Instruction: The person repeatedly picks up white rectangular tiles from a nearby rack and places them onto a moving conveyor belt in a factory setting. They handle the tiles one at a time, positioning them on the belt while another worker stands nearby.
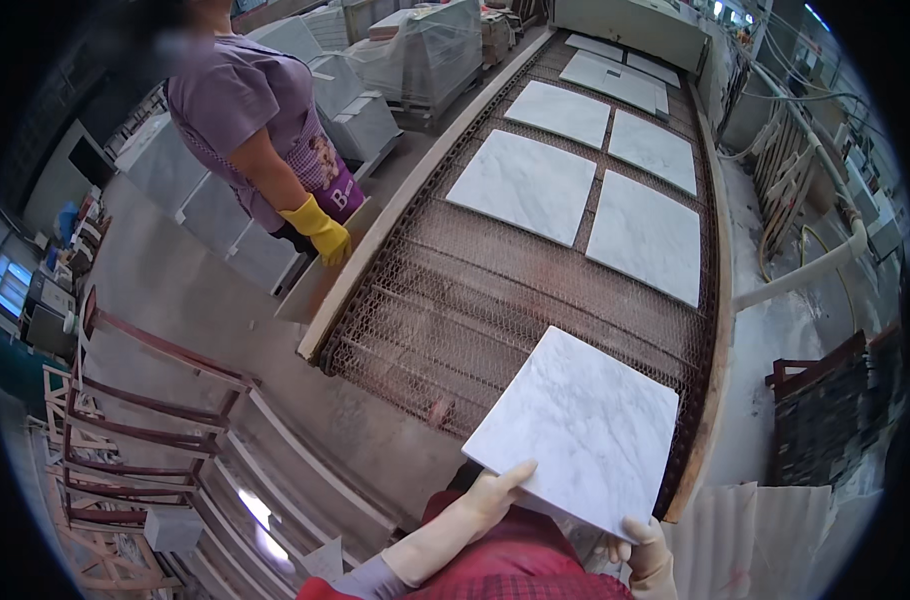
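A square white marble tile [585,430] with grey veins is held at the near end of a wire-mesh conveyor [445,310], tilted and turned with one corner toward me. My left hand [490,498], in a pale glove, grips its near left edge with the thumb on top. At the near right corner my right hand [647,550], gloved too, has its fingers closed round the edge. What the fingers do beneath the tile is hidden. Farther up the mesh lie several similar tiles [523,185] in two rows.
To the left of the conveyor stands a person [265,130] in a purple top, with a yellow glove [320,228]. A dark red metal rack [155,430] is at lower left. Wrapped pallets [430,60] stand behind. Pipes [825,260] and a dark rack [820,405] line the right side.
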Action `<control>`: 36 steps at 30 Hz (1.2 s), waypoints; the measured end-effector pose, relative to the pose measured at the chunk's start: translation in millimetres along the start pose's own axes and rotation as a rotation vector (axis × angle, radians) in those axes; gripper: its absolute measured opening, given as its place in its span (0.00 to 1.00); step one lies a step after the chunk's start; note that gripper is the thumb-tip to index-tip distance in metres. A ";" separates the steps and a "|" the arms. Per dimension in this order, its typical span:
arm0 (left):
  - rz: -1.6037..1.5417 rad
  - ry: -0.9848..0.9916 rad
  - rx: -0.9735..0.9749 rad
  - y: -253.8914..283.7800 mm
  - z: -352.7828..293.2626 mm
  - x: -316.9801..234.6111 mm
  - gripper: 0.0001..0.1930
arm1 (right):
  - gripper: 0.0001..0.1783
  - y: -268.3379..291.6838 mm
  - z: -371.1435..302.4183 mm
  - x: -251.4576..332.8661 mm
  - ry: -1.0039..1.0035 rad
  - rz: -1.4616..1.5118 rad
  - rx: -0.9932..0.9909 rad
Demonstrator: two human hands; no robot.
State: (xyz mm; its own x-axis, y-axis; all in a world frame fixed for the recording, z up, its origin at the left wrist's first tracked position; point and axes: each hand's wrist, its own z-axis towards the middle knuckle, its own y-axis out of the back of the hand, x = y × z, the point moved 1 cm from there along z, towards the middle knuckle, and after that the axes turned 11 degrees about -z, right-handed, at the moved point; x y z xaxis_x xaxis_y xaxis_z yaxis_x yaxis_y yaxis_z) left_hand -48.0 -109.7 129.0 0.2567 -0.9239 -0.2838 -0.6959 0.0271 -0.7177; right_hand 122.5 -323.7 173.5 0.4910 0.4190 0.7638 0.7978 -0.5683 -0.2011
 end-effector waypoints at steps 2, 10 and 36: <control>-0.052 0.025 0.025 1.5 0.8 -11.7 0.26 | 0.26 -3.1 4.8 4.1 0.043 -0.022 0.045; -0.153 -0.116 0.050 17.6 7.0 -110.6 0.19 | 0.22 -74.7 93.0 48.2 0.045 0.063 0.208; -0.344 -0.281 -0.298 113.9 144.7 -220.7 0.24 | 0.20 -176.8 260.6 46.8 -0.294 0.055 -0.049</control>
State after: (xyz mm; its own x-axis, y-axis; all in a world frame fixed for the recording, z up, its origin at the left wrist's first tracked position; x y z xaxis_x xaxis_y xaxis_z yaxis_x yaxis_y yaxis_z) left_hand -86.8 152.6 17.9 0.6446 -0.7217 -0.2525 -0.6897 -0.4064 -0.5993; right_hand 95.6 -19.0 84.9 0.6188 0.5694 0.5411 0.7529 -0.6264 -0.2018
